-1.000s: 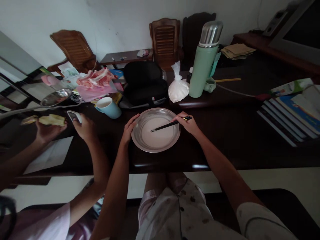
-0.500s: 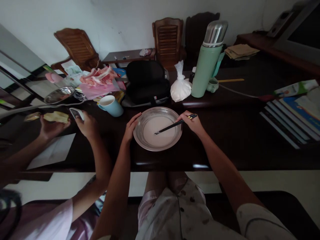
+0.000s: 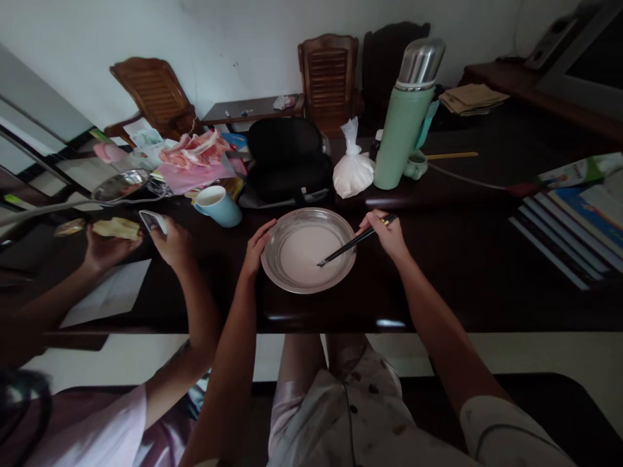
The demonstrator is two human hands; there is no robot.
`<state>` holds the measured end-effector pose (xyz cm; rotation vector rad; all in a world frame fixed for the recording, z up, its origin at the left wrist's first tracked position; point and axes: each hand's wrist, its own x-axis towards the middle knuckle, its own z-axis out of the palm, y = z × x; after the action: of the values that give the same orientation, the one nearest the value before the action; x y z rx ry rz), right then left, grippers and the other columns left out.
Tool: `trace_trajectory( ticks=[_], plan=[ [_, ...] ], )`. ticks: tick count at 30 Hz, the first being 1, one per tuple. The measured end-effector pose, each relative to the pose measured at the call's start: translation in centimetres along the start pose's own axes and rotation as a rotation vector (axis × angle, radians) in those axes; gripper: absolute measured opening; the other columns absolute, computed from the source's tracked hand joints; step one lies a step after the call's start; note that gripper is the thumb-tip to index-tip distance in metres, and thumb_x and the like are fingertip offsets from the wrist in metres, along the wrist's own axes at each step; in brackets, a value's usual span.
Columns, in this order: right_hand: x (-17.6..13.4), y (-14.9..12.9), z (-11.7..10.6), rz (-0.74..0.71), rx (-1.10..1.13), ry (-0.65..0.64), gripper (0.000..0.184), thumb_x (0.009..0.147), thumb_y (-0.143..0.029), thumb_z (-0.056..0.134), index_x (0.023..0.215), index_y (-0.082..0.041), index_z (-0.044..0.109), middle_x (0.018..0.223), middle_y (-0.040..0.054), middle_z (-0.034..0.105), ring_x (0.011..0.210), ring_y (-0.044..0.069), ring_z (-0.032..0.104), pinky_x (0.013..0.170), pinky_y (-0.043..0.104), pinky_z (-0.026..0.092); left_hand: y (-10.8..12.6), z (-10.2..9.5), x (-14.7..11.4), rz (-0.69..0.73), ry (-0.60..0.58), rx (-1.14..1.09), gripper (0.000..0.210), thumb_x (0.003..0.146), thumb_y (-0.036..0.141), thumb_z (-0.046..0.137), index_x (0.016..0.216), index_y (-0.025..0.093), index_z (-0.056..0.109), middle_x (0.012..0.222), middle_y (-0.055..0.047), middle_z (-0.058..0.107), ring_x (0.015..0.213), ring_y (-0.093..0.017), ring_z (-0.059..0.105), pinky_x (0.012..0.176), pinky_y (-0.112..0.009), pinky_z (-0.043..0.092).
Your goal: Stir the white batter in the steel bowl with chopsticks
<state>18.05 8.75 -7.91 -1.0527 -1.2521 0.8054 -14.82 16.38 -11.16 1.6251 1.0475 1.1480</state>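
Observation:
A round metal bowl (image 3: 273,264) stands near the table's front edge, holding a pale, milky mixture (image 3: 302,251). My left hand (image 3: 256,248) grips the bowl's left rim, fingers along its outside. In my right hand (image 3: 385,235), at the bowl's right side, is a pair of dark chopsticks (image 3: 346,247) with gold bands. They slant down to the left over the rim, and their tips touch the mixture right of its middle. Behind the bowl's right side stands a knotted clear bag of white powder (image 3: 354,174), beside a green thermos (image 3: 403,133).
A blue mug (image 3: 220,209), a black bag (image 3: 287,162) and a metal basin (image 3: 121,187) stand behind to the left. At left, another person's hands (image 3: 176,246) hold a phone and a yellowish piece. Stacked books (image 3: 559,240) lie at right, before a cable.
My right hand has drawn the chopsticks a little to the right, so their tips moved from the middle of the mixture toward its right side. My left hand stays on the rim.

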Motion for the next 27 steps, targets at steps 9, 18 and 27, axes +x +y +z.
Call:
trace_trajectory(
  ticks=[9, 18, 27],
  plan=[
    [-0.4, 0.5, 1.5, -0.2, -0.295, -0.138, 0.031, 0.092, -0.041, 0.053, 0.077, -0.025, 0.075, 0.081, 0.0018, 0.074, 0.081, 0.019, 0.063, 0.078, 0.034, 0.048, -0.4, 0.0, 0.0, -0.02, 0.009, -0.029, 0.052, 0.085, 0.046, 0.057, 0.127, 0.016, 0.061, 0.134, -0.01, 0.057, 0.129, -0.028, 0.049, 0.115, -0.045, 0.031],
    [0.2, 0.6, -0.7, -0.038, -0.045, 0.081, 0.037, 0.088, -0.052, 0.055, 0.07, -0.021, 0.064, 0.059, 0.0003, 0.066, 0.058, 0.017, 0.066, 0.062, 0.031, 0.051, -0.4, 0.0, 0.0, -0.036, 0.004, -0.031, 0.055, 0.083, 0.046, 0.058, 0.128, 0.014, 0.061, 0.133, -0.012, 0.057, 0.127, -0.03, 0.05, 0.113, -0.046, 0.033],
    [-0.5, 0.0, 1.8, -0.18, -0.263, -0.188, 0.033, 0.092, -0.042, 0.053, 0.074, -0.024, 0.074, 0.078, 0.0021, 0.073, 0.079, 0.018, 0.063, 0.075, 0.033, 0.049, -0.5, 0.0, 0.1, -0.022, -0.003, -0.025, 0.056, 0.083, 0.048, 0.057, 0.128, 0.014, 0.061, 0.133, -0.012, 0.057, 0.127, -0.03, 0.05, 0.112, -0.045, 0.034]
  ],
)
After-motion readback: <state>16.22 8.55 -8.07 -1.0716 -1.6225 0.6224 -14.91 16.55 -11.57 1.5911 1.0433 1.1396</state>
